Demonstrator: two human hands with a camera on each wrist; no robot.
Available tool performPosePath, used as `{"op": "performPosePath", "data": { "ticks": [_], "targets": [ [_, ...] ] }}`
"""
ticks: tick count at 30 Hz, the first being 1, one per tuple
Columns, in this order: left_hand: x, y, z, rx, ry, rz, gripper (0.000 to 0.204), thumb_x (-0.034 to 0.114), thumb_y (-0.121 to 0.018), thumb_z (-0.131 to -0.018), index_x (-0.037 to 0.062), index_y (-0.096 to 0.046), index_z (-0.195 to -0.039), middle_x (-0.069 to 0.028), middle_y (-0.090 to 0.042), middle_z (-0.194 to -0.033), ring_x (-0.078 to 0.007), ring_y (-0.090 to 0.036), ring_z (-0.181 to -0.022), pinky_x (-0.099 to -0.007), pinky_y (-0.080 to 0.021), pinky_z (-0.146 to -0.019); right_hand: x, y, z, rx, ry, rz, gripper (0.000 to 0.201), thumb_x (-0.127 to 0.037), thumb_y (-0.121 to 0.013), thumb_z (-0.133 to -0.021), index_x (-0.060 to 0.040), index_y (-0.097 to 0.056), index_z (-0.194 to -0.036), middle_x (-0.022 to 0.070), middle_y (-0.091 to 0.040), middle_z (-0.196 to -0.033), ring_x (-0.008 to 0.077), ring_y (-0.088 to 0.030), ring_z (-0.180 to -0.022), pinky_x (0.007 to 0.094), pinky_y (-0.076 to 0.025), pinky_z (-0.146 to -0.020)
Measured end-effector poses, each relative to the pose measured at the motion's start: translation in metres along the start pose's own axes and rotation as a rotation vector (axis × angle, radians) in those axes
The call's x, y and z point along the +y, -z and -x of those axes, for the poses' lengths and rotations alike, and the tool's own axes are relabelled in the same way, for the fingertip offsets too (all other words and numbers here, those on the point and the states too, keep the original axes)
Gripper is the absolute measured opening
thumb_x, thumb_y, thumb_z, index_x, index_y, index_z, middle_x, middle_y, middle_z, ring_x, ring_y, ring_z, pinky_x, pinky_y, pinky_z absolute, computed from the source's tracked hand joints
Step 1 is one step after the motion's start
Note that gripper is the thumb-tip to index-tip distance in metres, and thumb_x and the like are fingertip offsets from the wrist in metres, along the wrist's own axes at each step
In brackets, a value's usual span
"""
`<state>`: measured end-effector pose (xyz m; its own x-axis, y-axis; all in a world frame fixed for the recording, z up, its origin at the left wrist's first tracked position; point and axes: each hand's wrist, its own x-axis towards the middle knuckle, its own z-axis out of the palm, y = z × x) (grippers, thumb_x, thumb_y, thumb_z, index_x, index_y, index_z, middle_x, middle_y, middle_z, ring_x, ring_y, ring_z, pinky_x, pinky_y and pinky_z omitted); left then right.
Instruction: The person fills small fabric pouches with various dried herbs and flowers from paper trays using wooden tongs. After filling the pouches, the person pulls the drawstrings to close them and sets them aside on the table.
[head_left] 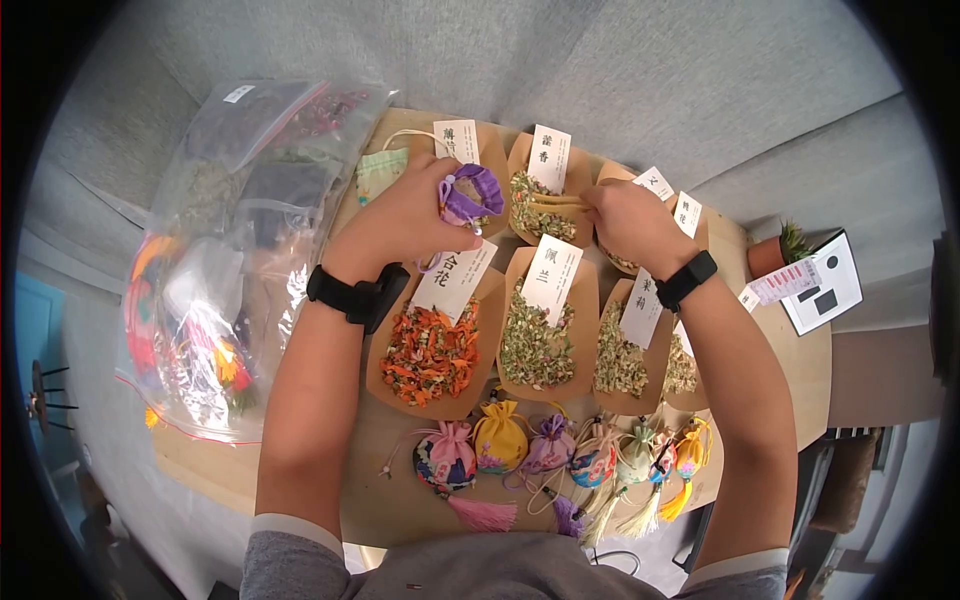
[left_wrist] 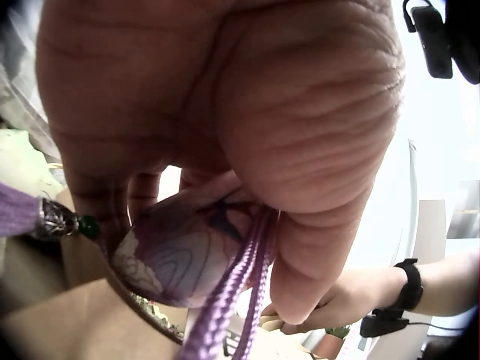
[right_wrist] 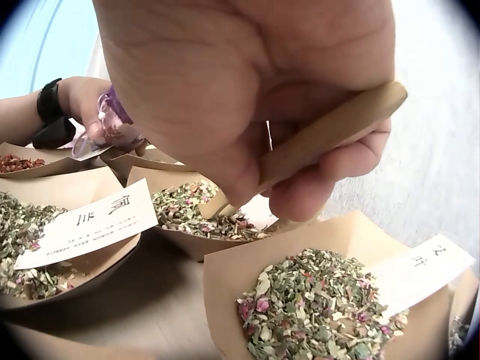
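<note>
My left hand (head_left: pixel 408 205) holds a purple drawstring pouch (head_left: pixel 470 196) with its mouth spread wide, above a paper tray of dried herbs at the back. In the left wrist view, the pouch (left_wrist: pixel 187 251) shows a patterned belly, braided purple cords (left_wrist: pixel 238 289) and a tassel (left_wrist: pixel 19 211) with a green bead. My right hand (head_left: pixel 640 222) pinches light wooden tongs (head_left: pixel 555 202). In the right wrist view, the tips of the tongs (right_wrist: pixel 216 205) reach into the herbs (right_wrist: pixel 184 206) of the back middle tray, whose card (head_left: pixel 548 158) stands upright in it.
In front are trays of orange petals (head_left: pixel 430 355) and greenish herbs (head_left: pixel 538 345), each with a card. Several finished tasselled pouches (head_left: pixel 500 437) line the near edge. A large clear zip bag (head_left: pixel 240 270) lies left; a potted plant (head_left: pixel 768 256) stands right.
</note>
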<state>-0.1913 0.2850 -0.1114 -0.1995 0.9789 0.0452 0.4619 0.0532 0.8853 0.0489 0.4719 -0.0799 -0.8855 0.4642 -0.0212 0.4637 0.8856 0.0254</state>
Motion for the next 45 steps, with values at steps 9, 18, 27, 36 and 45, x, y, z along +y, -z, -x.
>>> {"op": "performPosePath", "data": {
  "ticks": [9, 18, 27, 36, 45],
  "targets": [
    [-0.002, -0.001, 0.000, 0.022, -0.033, -0.031, 0.069, 0.020, -0.087, -0.069, 0.0011, -0.058, -0.128, -0.0100, -0.053, -0.116, -0.0218, -0.060, -0.107, -0.0336, -0.049, -0.094, -0.001, 0.017, 0.006, 0.016, -0.033, -0.064, 0.020, -0.007, -0.062, -0.085, 0.0000, -0.071, -0.102, 0.0219, -0.069, -0.090, 0.0396, -0.066, -0.090, 0.0480, -0.052, -0.079],
    [-0.004, -0.003, -0.001, 0.018, -0.032, -0.017, 0.070, 0.019, -0.087, -0.069, 0.0008, -0.058, -0.130, -0.0101, -0.053, -0.117, -0.0218, -0.060, -0.108, -0.0334, -0.050, -0.094, 0.000, 0.022, 0.003, -0.181, -0.138, -0.070, 0.021, -0.016, -0.060, -0.091, 0.0000, -0.070, -0.100, 0.0236, -0.069, -0.090, 0.0405, -0.066, -0.089, 0.0487, -0.051, -0.079],
    [-0.003, -0.002, -0.001, 0.000, -0.023, -0.028, 0.071, 0.020, -0.087, -0.069, 0.0003, -0.058, -0.130, -0.0107, -0.053, -0.119, -0.0227, -0.059, -0.109, -0.0336, -0.049, -0.096, 0.007, 0.024, 0.005, -0.238, -0.184, -0.064, 0.024, -0.015, -0.056, -0.092, 0.0030, -0.071, -0.097, 0.0224, -0.071, -0.093, 0.0384, -0.068, -0.090, 0.0458, -0.052, -0.082],
    [-0.003, -0.001, -0.001, 0.000, -0.035, -0.039, 0.070, 0.021, -0.087, -0.069, -0.0001, -0.058, -0.129, -0.0113, -0.053, -0.119, -0.0235, -0.058, -0.110, -0.0341, -0.048, -0.097, -0.009, 0.027, 0.009, -0.268, -0.058, -0.191, 0.025, -0.015, -0.060, -0.089, 0.0022, -0.072, -0.103, 0.0227, -0.070, -0.087, 0.0377, -0.067, -0.085, 0.0442, -0.051, -0.079],
    [-0.003, -0.001, -0.002, -0.007, -0.028, -0.052, 0.070, 0.020, -0.087, -0.070, -0.0004, -0.057, -0.129, -0.0109, -0.053, -0.118, -0.0227, -0.059, -0.108, -0.0335, -0.048, -0.096, -0.021, 0.016, 0.011, -0.077, -0.012, -0.071, 0.017, -0.013, -0.063, -0.085, 0.0014, -0.071, -0.091, 0.0228, -0.067, -0.078, 0.0393, -0.066, -0.079, 0.0477, -0.052, -0.075]
  ]
}}
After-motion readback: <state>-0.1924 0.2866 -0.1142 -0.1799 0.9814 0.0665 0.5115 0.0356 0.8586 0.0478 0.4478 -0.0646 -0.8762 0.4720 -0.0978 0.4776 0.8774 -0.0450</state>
